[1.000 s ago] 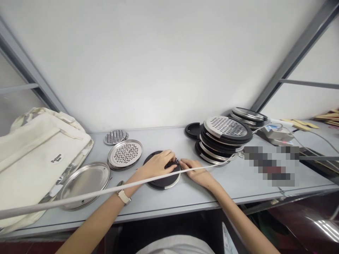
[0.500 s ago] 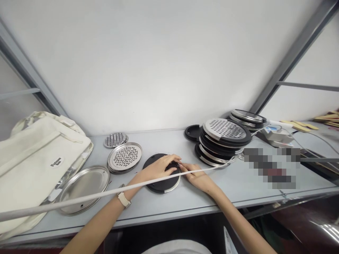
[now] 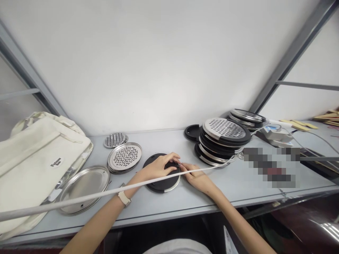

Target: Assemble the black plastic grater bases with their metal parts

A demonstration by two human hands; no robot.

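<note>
Currently, our left hand (image 3: 159, 167) rests on the black disc (image 3: 160, 186) on the bench (image 3: 196, 199), thumb and fingers apart. Our right hand (image 3: 198, 178) has its fingertips together at the disc's right edge; we cannot tell what they grip. Perforated plates (image 3: 125, 157) lie left.

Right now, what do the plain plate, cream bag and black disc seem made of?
Plain plate: polished metal, probably stainless steel, by its smooth sheen.
Cream bag: matt cloth, perhaps canvas, by its soft folds.
Black disc: plastic or rubber, unclear which, by its dull, even surface.
</note>
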